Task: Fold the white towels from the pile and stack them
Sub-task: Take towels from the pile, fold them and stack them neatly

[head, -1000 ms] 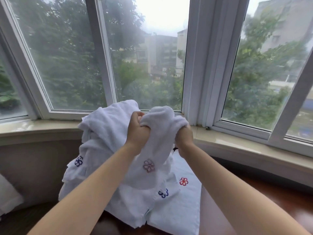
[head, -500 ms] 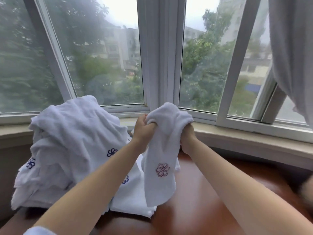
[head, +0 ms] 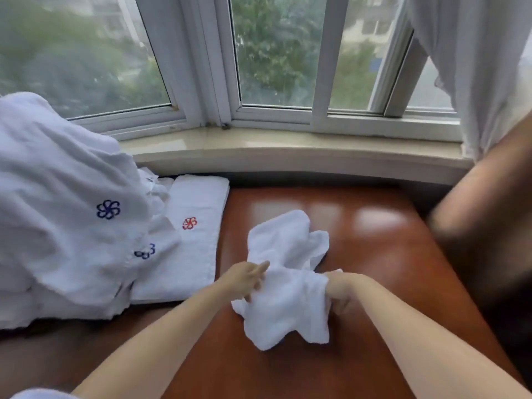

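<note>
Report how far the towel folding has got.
Done: one folded towel with a red flower lies flat beside the pile. In hand: left hand and right hand grip a crumpled towel over the table. Left: the large pile.

One camera only, worn on the person's head, wide-angle, looking forward and steeply down over both forearms onto the brown table (head: 374, 254) close below. It faces the window (head: 276, 53) and its sill (head: 288, 151), which curve with the lens. The towel pile (head: 63, 211) fills the left edge, a curtain (head: 475, 67) the upper right. No second view shares the scene.
</note>
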{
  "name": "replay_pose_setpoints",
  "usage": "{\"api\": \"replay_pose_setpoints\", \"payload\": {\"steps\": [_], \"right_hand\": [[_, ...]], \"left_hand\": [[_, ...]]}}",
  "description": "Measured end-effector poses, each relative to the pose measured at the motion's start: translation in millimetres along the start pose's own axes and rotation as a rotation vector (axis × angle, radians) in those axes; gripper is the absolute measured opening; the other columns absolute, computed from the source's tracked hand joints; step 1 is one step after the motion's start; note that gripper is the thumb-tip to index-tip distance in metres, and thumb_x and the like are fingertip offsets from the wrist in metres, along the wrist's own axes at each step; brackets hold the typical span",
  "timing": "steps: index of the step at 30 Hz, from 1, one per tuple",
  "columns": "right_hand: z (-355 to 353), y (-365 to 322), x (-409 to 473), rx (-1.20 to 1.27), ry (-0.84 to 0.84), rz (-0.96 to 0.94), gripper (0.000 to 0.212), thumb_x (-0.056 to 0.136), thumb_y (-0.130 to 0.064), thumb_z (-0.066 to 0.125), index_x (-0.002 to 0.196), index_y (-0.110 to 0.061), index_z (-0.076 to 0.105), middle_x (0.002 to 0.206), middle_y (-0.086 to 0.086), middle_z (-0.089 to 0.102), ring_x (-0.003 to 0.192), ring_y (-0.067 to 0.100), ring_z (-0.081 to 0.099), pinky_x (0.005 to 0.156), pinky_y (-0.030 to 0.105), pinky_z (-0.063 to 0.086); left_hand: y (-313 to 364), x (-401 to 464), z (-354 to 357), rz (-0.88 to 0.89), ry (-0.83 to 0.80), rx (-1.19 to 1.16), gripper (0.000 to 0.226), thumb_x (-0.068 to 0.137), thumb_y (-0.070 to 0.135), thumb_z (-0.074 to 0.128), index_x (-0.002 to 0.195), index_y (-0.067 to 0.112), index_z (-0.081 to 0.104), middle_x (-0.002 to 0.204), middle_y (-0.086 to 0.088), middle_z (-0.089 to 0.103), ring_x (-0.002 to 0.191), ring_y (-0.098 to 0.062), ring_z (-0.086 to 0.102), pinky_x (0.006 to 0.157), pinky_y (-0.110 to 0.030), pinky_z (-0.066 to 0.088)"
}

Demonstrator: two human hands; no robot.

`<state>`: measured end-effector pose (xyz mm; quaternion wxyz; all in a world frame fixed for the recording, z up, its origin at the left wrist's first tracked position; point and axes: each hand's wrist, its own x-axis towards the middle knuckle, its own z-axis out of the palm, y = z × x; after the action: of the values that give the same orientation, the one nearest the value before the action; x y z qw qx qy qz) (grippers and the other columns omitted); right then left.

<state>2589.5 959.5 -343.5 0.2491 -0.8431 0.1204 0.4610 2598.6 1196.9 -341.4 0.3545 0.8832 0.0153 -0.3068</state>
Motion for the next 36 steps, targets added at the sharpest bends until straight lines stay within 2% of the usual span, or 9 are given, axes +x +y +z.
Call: {"api": "replay_pose_setpoints", "payload": {"steps": [5, 8, 12, 16, 20, 25, 28, 31, 36], "right_hand": [[-2, 17, 3, 0.205, -0.020, -0.036, 0.021, 0.076, -0.014, 0.051, 0.095, -0.018, 0.058, 0.077, 0.002, 0.066, 0.067, 0.015, 0.067, 0.071, 0.028, 0.055], [-4, 15, 2, 0.541, -0.040, 0.051, 0.030, 0.079, -0.014, 0.052, 0.108, -0.007, 0.059, 0.092, 0.011, 0.074, 0.081, 0.025, 0.073, 0.075, 0.034, 0.059], [-6, 13, 4, 0.940, 0.054, 0.065, 0.022, 0.074, -0.020, 0.047, 0.079, -0.007, 0.064, 0.067, 0.009, 0.070, 0.073, 0.029, 0.067, 0.067, 0.033, 0.057], [-13, -1, 4, 0.979, 0.263, -0.026, 0.018, 0.075, -0.026, 0.072, 0.086, -0.013, 0.067, 0.078, 0.003, 0.072, 0.057, 0.014, 0.067, 0.045, 0.020, 0.047], [-35, -25, 4, 1.285, 0.502, -0.178, 0.021, 0.081, -0.002, 0.065, 0.087, -0.020, 0.056, 0.090, 0.009, 0.061, 0.064, 0.018, 0.056, 0.055, 0.024, 0.046], [-43, -36, -13, 0.526, 0.206, -0.043, 0.036, 0.070, -0.037, 0.071, 0.102, -0.025, 0.059, 0.103, 0.003, 0.064, 0.078, 0.023, 0.064, 0.063, 0.031, 0.052], [-41, -43, -5, 0.269, 0.147, -0.094, 0.034, 0.084, -0.028, 0.061, 0.116, -0.019, 0.055, 0.134, 0.007, 0.052, 0.109, 0.028, 0.061, 0.079, 0.036, 0.053], [-63, -62, -5, 0.507, 0.329, -0.209, 0.044, 0.089, -0.007, 0.055, 0.133, -0.009, 0.051, 0.138, 0.015, 0.050, 0.119, 0.030, 0.055, 0.092, 0.034, 0.048], [-139, -118, -49, 0.954, 0.894, -0.598, 0.061, 0.084, 0.002, 0.052, 0.141, -0.018, 0.042, 0.127, 0.002, 0.049, 0.108, 0.016, 0.047, 0.081, 0.017, 0.035]], "left_hand": [[-19, 19, 17, -0.035, 0.409, -0.078, 0.015, 0.090, 0.015, 0.058, 0.105, 0.011, 0.059, 0.105, -0.007, 0.059, 0.088, -0.020, 0.055, 0.069, -0.028, 0.042], [-17, 15, 20, -0.277, 0.147, -0.615, 0.036, 0.079, 0.014, 0.073, 0.111, 0.007, 0.056, 0.099, -0.004, 0.063, 0.079, -0.018, 0.062, 0.053, -0.023, 0.046], [-10, 12, 16, -0.384, -0.011, -0.729, 0.019, 0.075, 0.016, 0.074, 0.089, 0.009, 0.062, 0.058, 0.000, 0.051, 0.043, -0.010, 0.042, 0.043, -0.021, 0.035], [7, 3, -3, -0.267, -0.080, -0.563, 0.034, 0.067, 0.027, 0.073, 0.097, 0.012, 0.070, 0.083, -0.002, 0.070, 0.074, -0.017, 0.065, 0.059, -0.025, 0.053], [23, -6, -33, -0.064, -0.076, -0.742, 0.053, 0.061, 0.022, 0.071, 0.112, 0.010, 0.069, 0.116, -0.020, 0.067, 0.108, -0.039, 0.063, 0.094, -0.044, 0.049], [29, -6, -55, -0.044, -0.232, -0.912, 0.043, 0.084, 0.051, 0.061, 0.105, 0.014, 0.073, 0.103, -0.011, 0.073, 0.090, -0.024, 0.071, 0.072, -0.029, 0.058], [27, -3, -59, -0.126, -0.381, -0.791, 0.050, 0.082, 0.052, 0.066, 0.115, 0.016, 0.071, 0.117, -0.009, 0.069, 0.106, -0.025, 0.067, 0.086, -0.032, 0.055], [48, 1, -83, -0.135, -0.277, -0.636, 0.044, 0.076, 0.043, 0.071, 0.111, 0.015, 0.070, 0.111, -0.008, 0.071, 0.099, -0.024, 0.068, 0.090, -0.034, 0.050], [122, 10, -148, 0.430, 0.117, -0.953, 0.060, 0.067, 0.010, 0.065, 0.123, 0.023, 0.049, 0.108, -0.009, 0.053, 0.085, -0.020, 0.055, 0.066, -0.030, 0.045]]}}
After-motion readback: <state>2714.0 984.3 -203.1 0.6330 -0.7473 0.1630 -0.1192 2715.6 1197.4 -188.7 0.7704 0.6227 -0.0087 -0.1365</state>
